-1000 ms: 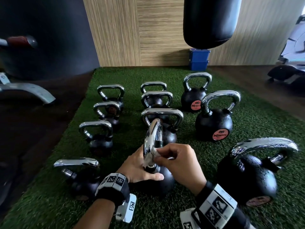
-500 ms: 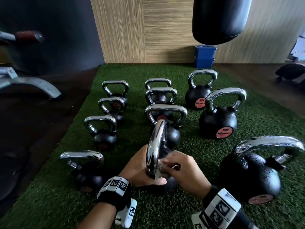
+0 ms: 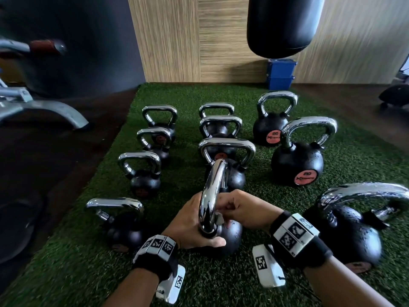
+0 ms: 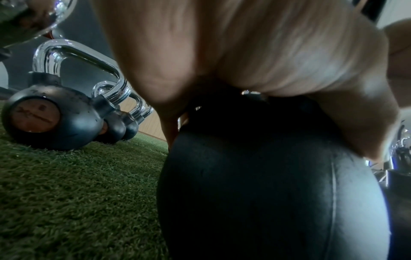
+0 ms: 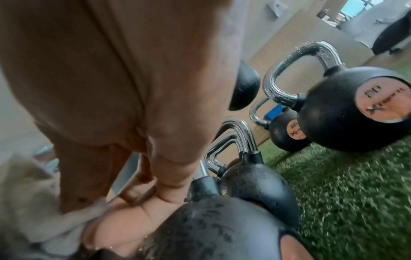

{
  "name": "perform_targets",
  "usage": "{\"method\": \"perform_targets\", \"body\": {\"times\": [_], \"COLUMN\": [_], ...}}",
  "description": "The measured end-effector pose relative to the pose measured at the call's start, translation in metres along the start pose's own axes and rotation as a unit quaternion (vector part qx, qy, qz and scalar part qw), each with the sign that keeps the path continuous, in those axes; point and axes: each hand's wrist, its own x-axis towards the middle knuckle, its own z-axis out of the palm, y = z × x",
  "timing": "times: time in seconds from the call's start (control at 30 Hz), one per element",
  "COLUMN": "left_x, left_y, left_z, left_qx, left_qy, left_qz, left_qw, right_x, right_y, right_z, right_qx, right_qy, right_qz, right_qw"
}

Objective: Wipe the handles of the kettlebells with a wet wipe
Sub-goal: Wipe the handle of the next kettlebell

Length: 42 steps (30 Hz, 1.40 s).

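I am crouched over the nearest kettlebell (image 3: pixel 228 235), which stands on the green turf mat (image 3: pixel 287 196) at the front of the middle row. Its chrome handle (image 3: pixel 212 191) rises edge-on toward me. My left hand (image 3: pixel 190 227) rests against the black ball at the left foot of the handle, the thumb laid flat across the front of the ball; the fingers go round the far side and I cannot tell how they lie. My right hand (image 3: pixel 241 211) is curled, its fingers pinching the wet wipe (image 3: pixel 219 218) against the lower right side of the handle, just above where the chrome meets the ball. In the right wrist view the wipe (image 5: pixel 44 207) shows as a pale crumpled wad bunched under my fingers (image 5: pixel 142 184).

Other kettlebells stand around on the mat. A large one (image 3: pixel 349 231) sits just to my right, its handle speckled with droplets. Beyond it stands a kettlebell with a pink label marked 20 (image 3: pixel 297 165), and another like it (image 3: pixel 269 129) behind that. To my left a small kettlebell (image 3: pixel 124 227) stands near, with three more in a row behind it. Behind the mat are a wood-grain wall (image 3: pixel 177 41), a hanging black punch bag (image 3: pixel 283 25) and stacked blue boxes (image 3: pixel 281 75).
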Motion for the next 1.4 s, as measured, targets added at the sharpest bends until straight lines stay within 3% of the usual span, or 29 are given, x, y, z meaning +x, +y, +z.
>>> {"method": "perform_targets", "body": {"times": [0.1, 0.23, 0.3, 0.43, 0.57, 0.77, 0.93, 1.07, 1.2, 1.3, 1.4], "left_x": [0.002, 0.0, -0.001, 0.003, 0.003, 0.003, 0.004, 0.003, 0.001, -0.001, -0.004], "left_y": [-0.005, -0.006, -0.005, -0.002, -0.002, -0.003, -0.004, -0.003, 0.0, 0.003, 0.008], "left_z": [0.002, 0.002, 0.002, 0.001, 0.001, 0.001, 0.0, 0.001, 0.001, 0.0, -0.001], "left_qx": [-0.007, 0.016, 0.026, 0.027, 0.018, 0.006, 0.01, -0.002, -0.004, 0.001, 0.005], "left_qy": [-0.002, 0.02, 0.024, 0.025, 0.024, 0.025, 0.02, 0.018, 0.012, 0.015, 0.006], "left_qz": [0.0, 0.004, 0.015, 0.037, 0.035, 0.03, 0.026, 0.005, -0.013, -0.03, -0.041], "left_qw": [1.0, 1.0, 0.999, 0.999, 0.999, 0.999, 0.999, 1.0, 1.0, 0.999, 0.999], "right_x": [0.007, 0.007, 0.007, 0.012, 0.014, 0.025, 0.03, 0.033, 0.029, 0.033, 0.042], "right_y": [0.001, 0.01, 0.017, 0.026, 0.027, 0.023, 0.031, 0.032, 0.028, 0.022, 0.014], "right_z": [-0.001, 0.005, 0.014, 0.03, 0.033, 0.035, 0.032, 0.011, 0.005, 0.001, -0.001], "right_qx": [0.03, 0.171, 0.272, 0.45, 0.487, 0.524, 0.425, 0.348, 0.17, 0.022, -0.039], "right_qy": [-0.024, -0.01, 0.022, 0.088, 0.094, 0.22, 0.313, 0.388, 0.412, 0.454, 0.49], "right_qz": [0.009, -0.008, -0.009, -0.018, -0.032, -0.04, -0.025, -0.025, -0.011, 0.013, 0.018], "right_qw": [0.999, 0.985, 0.962, 0.888, 0.868, 0.822, 0.849, 0.853, 0.895, 0.891, 0.871]}}
